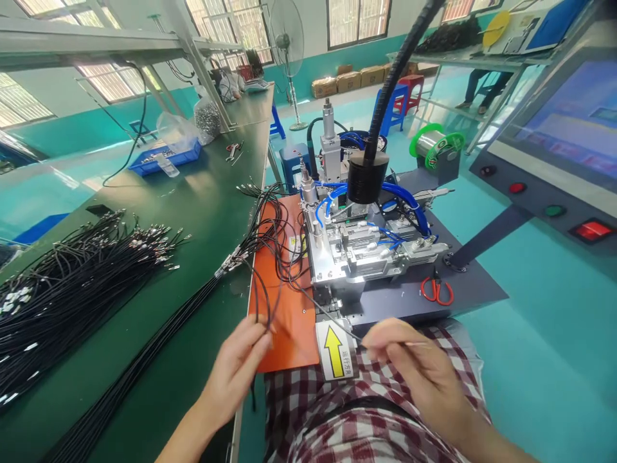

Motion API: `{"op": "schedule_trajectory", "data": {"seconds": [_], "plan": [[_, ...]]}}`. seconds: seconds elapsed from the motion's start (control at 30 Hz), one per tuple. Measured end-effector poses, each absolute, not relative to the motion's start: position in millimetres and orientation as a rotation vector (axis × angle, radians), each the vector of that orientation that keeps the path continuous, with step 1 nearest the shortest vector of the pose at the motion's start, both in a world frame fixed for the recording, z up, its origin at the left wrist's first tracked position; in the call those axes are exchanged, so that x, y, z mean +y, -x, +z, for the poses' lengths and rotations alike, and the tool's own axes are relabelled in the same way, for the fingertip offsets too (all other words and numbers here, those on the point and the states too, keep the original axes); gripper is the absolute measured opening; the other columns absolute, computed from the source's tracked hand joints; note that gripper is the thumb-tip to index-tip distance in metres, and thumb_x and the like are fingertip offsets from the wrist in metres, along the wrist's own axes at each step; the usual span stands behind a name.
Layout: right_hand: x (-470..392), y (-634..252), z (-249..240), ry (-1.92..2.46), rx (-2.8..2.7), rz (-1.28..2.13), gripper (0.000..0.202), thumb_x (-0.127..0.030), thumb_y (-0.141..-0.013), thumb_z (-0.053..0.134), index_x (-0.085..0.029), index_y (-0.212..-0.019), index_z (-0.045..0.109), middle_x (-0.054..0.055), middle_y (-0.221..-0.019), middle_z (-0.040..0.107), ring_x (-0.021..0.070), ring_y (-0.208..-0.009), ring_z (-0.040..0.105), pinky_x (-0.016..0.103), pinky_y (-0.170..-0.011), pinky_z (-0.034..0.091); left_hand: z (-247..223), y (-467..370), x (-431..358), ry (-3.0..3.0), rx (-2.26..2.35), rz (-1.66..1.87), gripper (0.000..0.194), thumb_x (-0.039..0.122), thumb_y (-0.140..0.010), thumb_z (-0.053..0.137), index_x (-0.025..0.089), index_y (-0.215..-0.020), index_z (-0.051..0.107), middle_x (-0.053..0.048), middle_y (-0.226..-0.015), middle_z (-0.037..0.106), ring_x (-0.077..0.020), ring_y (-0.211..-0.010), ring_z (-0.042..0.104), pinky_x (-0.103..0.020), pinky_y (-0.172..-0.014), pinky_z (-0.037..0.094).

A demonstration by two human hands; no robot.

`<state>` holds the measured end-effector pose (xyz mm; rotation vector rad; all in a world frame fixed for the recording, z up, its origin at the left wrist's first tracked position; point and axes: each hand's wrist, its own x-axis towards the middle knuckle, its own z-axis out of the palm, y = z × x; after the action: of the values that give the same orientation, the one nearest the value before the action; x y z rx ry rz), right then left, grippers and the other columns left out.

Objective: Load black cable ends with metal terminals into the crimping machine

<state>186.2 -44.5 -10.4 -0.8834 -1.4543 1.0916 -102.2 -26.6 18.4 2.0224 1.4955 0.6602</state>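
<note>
In the head view, the left hand rests at the near edge of the orange mat, its grip pinched on a loop of thin black wire that rises from the fingers and curves back toward the machine. The right hand sits over the checked cloth on the person's lap, thumb and forefinger pressed together on the end of the same kind of black wire, which runs from the fingertips up and left to the base of the machine. A thin pale sliver sticks out to the right of that pinch; what it is cannot be told.

Between the two hands lies a white label with a yellow arrow pointing away from the person, toward the metal fixture with its blue hoses. A black cylinder on a flexible hose hangs over the fixture. Red-handled scissors lie on the dark base plate to the right of the fixture, well apart from the right hand.

To the left, the green surface carries a long bundle of black cables that runs diagonally to the mat, and a broad heap of cables with metal ends farther left. A blue tray stands far back on it.
</note>
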Motion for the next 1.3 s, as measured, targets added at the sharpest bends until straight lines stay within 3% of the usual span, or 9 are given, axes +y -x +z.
{"op": "schedule_trajectory", "data": {"seconds": [0.07, 0.17, 0.33, 0.47, 0.57, 0.67, 0.83, 1.03, 1.3], "plan": [[-41, -177, -21, 1.014, -1.403, 1.303, 0.027, -0.028, -0.097, 0.042, -0.024, -0.094, 0.068, 0.008, -0.096, 0.067, 0.0185, -0.083, 0.063, 0.03, -0.071, 0.053, 12, 130, -25, -1.979, 1.7, 0.763, 0.033, 0.037, -0.094, 0.04, 0.019, -0.071, 0.056, -0.006, -0.097, 0.057, -0.0198, -0.099, 0.054, -0.028, -0.081, 0.043], [-38, -167, -33, 1.101, -1.347, 1.409, 0.03, -0.037, -0.097, 0.042, -0.024, -0.099, 0.069, 0.009, -0.114, 0.061, 0.0197, -0.096, 0.061, 0.03, -0.076, 0.052, 9, 161, -22, -1.972, 1.97, 0.648, 0.037, 0.045, -0.092, 0.042, 0.02, -0.072, 0.059, -0.004, -0.09, 0.057, -0.0195, -0.089, 0.057, -0.029, -0.076, 0.046], [-36, -154, -28, 1.103, -1.113, 1.529, 0.014, -0.034, -0.09, 0.055, -0.023, -0.095, 0.063, 0.004, -0.098, 0.065, 0.0163, -0.084, 0.066, 0.03, -0.078, 0.053, 28, 124, -28, -2.418, 2.261, 0.848, 0.037, 0.045, -0.082, 0.059, 0.02, -0.11, 0.061, -0.014, -0.115, 0.049, -0.0333, -0.111, 0.048, -0.05, -0.096, 0.038], [-31, -144, -20, 1.018, -0.939, 1.589, 0.015, -0.025, -0.082, 0.066, -0.023, -0.088, 0.053, 0.001, -0.091, 0.07, 0.0162, -0.085, 0.067, 0.032, -0.081, 0.053, 32, 57, -25, -2.71, 1.359, 0.511, 0.04, 0.033, -0.09, 0.05, 0.024, -0.129, 0.045, -0.01, -0.112, 0.059, -0.0262, -0.106, 0.054, -0.045, -0.097, 0.04], [-28, -149, -21, 1.014, -1.036, 1.521, 0.015, -0.023, -0.08, 0.068, -0.023, -0.09, 0.057, 0.001, -0.091, 0.069, 0.0163, -0.086, 0.065, 0.031, -0.08, 0.052, 19, 37, -13, -2.515, 1.128, 0.37, 0.027, 0.028, -0.097, 0.035, 0.022, -0.114, 0.054, -0.005, -0.088, 0.065, -0.0191, -0.078, 0.059, -0.033, -0.076, 0.048], [-25, -159, -24, 1.111, -1.179, 1.44, 0.008, -0.024, -0.08, 0.067, -0.02, -0.087, 0.065, 0.003, -0.087, 0.068, 0.0161, -0.079, 0.062, 0.029, -0.073, 0.051, 9, 37, -4, -2.436, 1.114, 0.384, 0.027, 0.026, -0.097, 0.033, 0.021, -0.098, 0.059, -0.005, -0.082, 0.066, -0.0181, -0.071, 0.058, -0.03, -0.066, 0.046], [-12, -161, -19, 1.149, -1.288, 1.338, 0.008, -0.025, -0.08, 0.065, -0.02, -0.075, 0.067, 0.001, -0.075, 0.065, 0.015, -0.07, 0.059, 0.027, -0.065, 0.047, 17, 27, -2, -2.051, 1.142, 0.426, 0.02, 0.03, -0.094, 0.043, 0.023, -0.112, 0.051, -0.004, -0.093, 0.065, -0.0183, -0.082, 0.059, -0.028, -0.071, 0.046], [5, -161, -19, 1.099, -0.888, 1.649, 0.019, -0.037, -0.079, 0.068, -0.02, -0.087, 0.067, -0.001, -0.075, 0.067, 0.0109, -0.059, 0.058, 0.025, -0.061, 0.048, 17, 13, 11, -1.314, 1.073, 0.532, 0.02, 0.036, -0.093, 0.048, 0.024, -0.108, 0.046, 0.003, -0.07, 0.062, -0.0079, -0.05, 0.043, -0.019, -0.046, 0.032], [11, -155, -23, 1.046, -0.794, 1.767, 0.021, -0.038, -0.078, 0.071, -0.018, -0.08, 0.065, -0.003, -0.069, 0.064, 0.007, -0.052, 0.051, 0.02, -0.054, 0.043, 12, 13, 26, -1.031, 0.974, 0.565, 0.028, 0.037, -0.089, 0.054, 0.02, -0.11, 0.047, -0.002, -0.074, 0.067, -0.0054, -0.044, 0.042, -0.016, -0.041, 0.03]]}}
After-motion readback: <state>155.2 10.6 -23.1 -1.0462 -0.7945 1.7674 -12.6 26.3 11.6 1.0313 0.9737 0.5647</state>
